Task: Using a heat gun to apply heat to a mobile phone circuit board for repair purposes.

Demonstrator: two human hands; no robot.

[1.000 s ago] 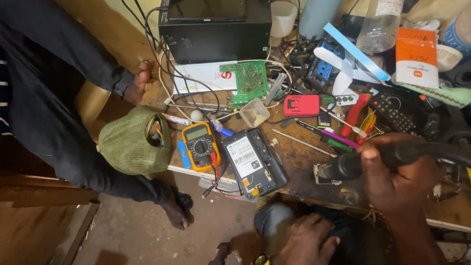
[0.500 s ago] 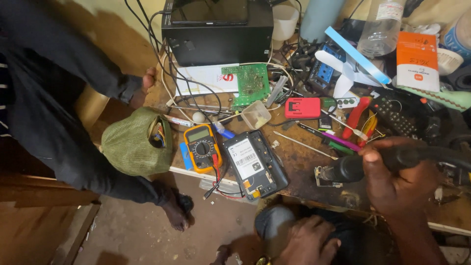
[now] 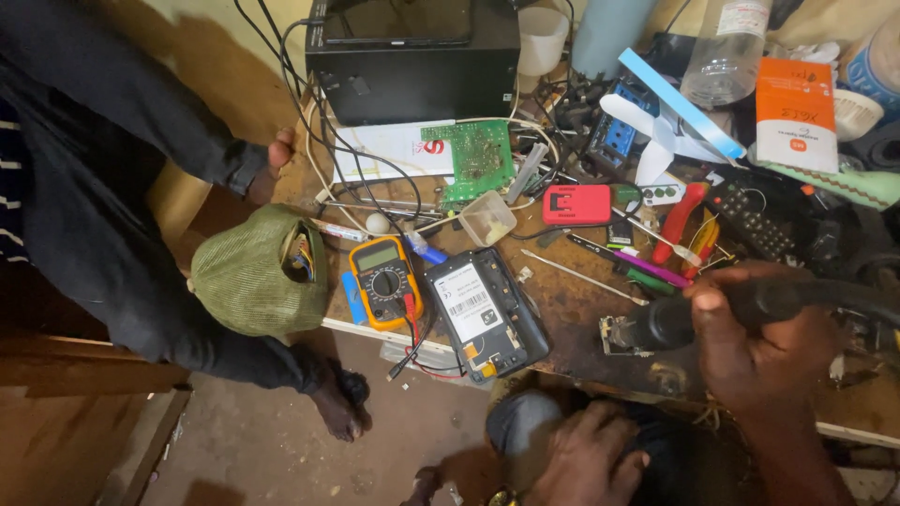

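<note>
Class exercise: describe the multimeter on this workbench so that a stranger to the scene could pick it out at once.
Start at the big black box at the bench's back edge. Come towards the front edge, past the green circuit board, to the opened phone; the multimeter lies just left of it. It alone has an orange casing, a round dial and a grey screen.

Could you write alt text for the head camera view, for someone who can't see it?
Seen from above, a person's right hand grips a black hot-air tool over a cluttered workbench, the left hand resting low on their lap. An opened phone, yellow multimeter and green circuit board lie nearby; another person's dark sleeve leans in at left.
</note>
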